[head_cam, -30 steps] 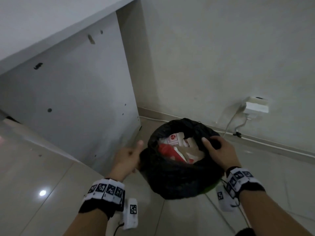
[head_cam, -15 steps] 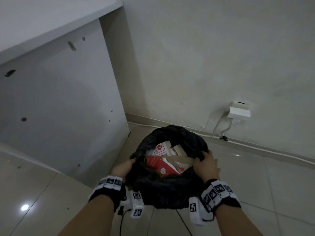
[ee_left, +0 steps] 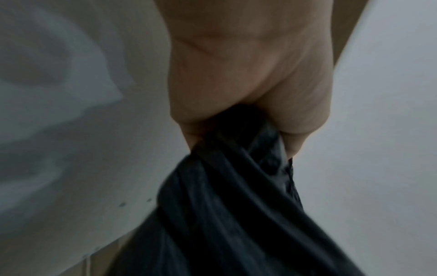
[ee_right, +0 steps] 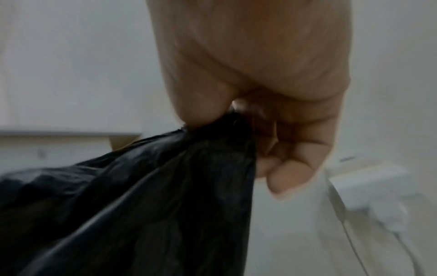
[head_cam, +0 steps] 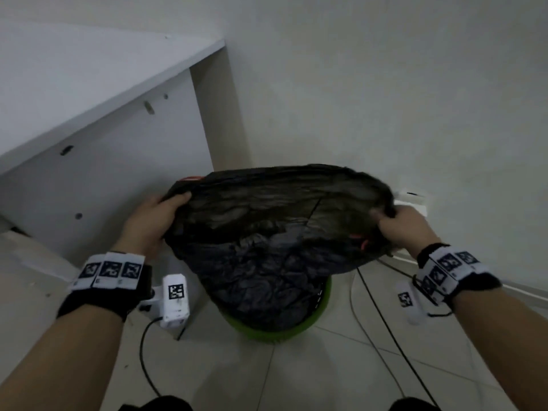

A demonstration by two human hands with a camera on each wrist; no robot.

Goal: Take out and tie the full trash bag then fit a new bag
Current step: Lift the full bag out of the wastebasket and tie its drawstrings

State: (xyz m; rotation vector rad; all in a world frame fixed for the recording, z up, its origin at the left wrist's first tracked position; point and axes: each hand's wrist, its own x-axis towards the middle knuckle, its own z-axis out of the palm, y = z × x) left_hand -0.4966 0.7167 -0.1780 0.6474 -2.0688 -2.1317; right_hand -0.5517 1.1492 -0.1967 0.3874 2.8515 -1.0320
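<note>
Fingers (ee_left: pixel 293 138) of both hands bunch the black trash bag's (head_cam: pixel 275 232) rim, centre frame.
Lift-out in hand; next, clear the green bin (head_cam: pixel 275 330), then knot.

- The trash bag (head_cam: pixel 267 232) is thin black plastic, crinkled and faintly glossy, gathered into tight pleats where it is gripped.
- The bin (head_cam: pixel 296 327) looks like smooth green plastic.
- The floor (head_cam: pixel 326 375) is glossy pale tile.
- The wall (head_cam: pixel 385 99) is matt white.
- The desk panel (head_cam: pixel 118 173) is smooth, matt white board.
</note>
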